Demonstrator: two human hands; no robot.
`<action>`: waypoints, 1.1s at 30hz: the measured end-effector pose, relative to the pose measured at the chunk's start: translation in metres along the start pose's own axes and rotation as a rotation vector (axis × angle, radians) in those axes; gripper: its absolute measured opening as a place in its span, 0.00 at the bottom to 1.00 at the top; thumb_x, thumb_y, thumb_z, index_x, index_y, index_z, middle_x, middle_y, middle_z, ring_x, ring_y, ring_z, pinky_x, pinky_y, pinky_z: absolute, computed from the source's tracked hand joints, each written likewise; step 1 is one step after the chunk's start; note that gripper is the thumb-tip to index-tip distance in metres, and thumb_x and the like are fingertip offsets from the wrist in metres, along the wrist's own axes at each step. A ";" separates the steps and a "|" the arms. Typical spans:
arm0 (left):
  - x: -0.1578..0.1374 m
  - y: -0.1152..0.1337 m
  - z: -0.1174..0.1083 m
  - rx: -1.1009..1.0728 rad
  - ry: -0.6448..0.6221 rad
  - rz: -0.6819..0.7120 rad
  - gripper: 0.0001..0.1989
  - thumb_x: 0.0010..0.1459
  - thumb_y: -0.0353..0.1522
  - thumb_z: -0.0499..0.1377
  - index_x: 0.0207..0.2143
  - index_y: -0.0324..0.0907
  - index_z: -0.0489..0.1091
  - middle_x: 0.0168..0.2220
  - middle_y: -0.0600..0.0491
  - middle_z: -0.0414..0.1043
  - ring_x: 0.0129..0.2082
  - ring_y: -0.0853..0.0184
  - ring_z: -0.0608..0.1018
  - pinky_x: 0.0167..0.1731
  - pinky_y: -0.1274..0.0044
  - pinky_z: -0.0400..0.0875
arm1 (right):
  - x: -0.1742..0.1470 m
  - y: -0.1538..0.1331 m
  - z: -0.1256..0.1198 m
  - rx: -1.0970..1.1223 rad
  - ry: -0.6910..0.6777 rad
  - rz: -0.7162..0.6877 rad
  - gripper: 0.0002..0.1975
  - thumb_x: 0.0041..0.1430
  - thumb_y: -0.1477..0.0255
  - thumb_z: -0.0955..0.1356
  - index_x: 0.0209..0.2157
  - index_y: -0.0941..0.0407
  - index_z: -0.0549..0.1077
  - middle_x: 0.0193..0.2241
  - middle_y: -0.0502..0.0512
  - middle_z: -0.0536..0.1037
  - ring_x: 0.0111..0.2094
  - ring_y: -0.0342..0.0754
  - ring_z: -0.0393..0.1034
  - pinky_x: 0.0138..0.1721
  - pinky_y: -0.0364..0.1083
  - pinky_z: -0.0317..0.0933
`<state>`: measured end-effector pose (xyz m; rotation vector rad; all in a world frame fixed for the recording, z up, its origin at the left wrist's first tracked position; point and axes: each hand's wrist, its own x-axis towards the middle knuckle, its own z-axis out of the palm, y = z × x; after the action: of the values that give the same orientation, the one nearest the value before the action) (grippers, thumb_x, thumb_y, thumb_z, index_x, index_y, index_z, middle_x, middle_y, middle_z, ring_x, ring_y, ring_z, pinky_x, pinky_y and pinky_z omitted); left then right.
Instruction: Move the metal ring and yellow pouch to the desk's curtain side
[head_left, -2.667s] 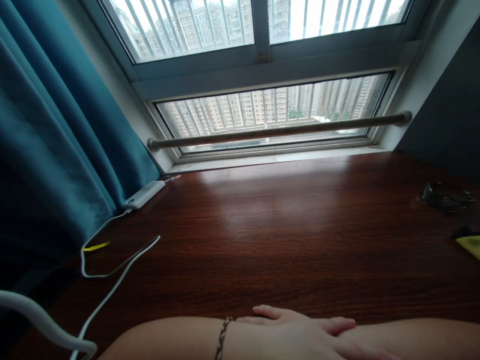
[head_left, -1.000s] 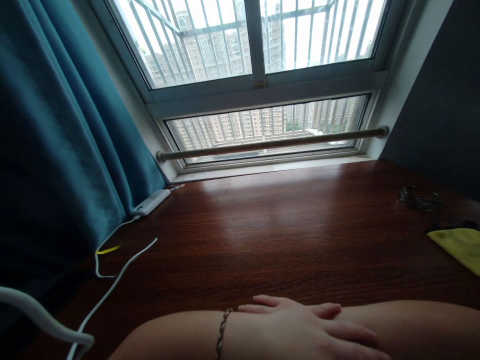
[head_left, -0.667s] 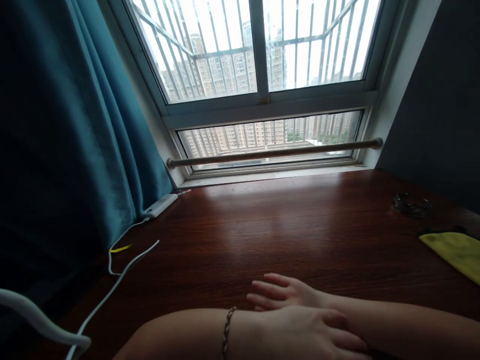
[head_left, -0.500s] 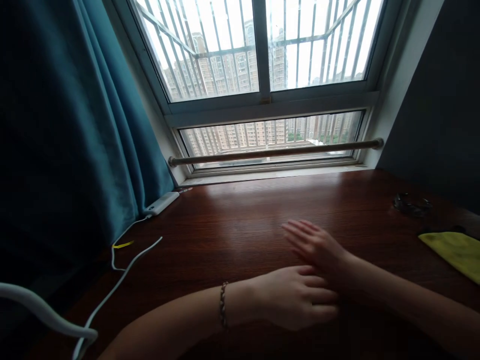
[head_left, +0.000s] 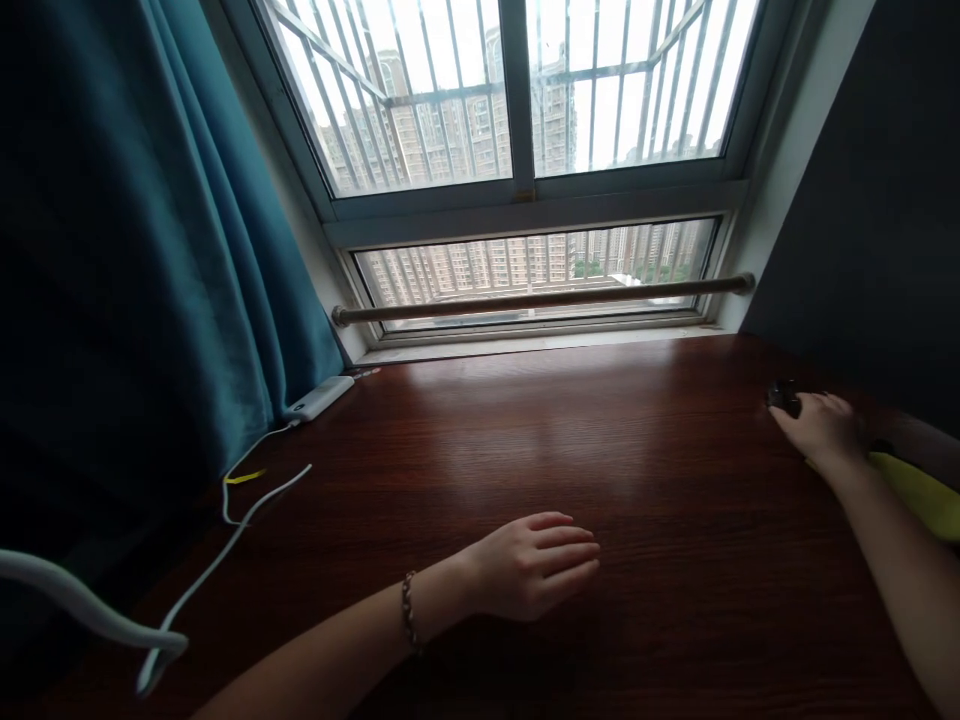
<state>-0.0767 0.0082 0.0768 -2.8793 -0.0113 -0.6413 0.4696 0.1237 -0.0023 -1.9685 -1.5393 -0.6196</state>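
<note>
Right hand [head_left: 821,428] at far right of bench [head_left: 570,440], fingers loosely spread over small dark object [head_left: 783,397], grip unclear. Yellow cloth [head_left: 919,492] just beside wrist. Left hand [head_left: 534,563] flat, empty, mid-bench, well apart.

The right hand [head_left: 821,428] covers most of a small dark object [head_left: 784,396], perhaps glasses; beside its wrist, a yellow cloth [head_left: 919,492] runs off frame.

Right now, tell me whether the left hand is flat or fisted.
Flat: the left hand rests palm down on the wooden desk, fingers loosely extended, holding nothing.
</note>
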 end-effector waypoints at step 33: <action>0.016 -0.006 0.007 0.194 0.194 -0.310 0.22 0.58 0.27 0.54 0.55 0.32 0.58 0.50 0.39 0.70 0.47 0.64 0.75 0.42 0.74 0.75 | -0.086 -0.285 -0.130 0.491 -0.043 -0.869 0.07 0.64 0.73 0.62 0.32 0.58 0.69 0.29 0.54 0.68 0.35 0.49 0.60 0.41 0.50 0.51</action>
<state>-0.0592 0.0148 0.0785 -2.6370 -0.4724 -0.9165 0.1700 0.0266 0.0783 -0.9087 -2.2977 -0.4459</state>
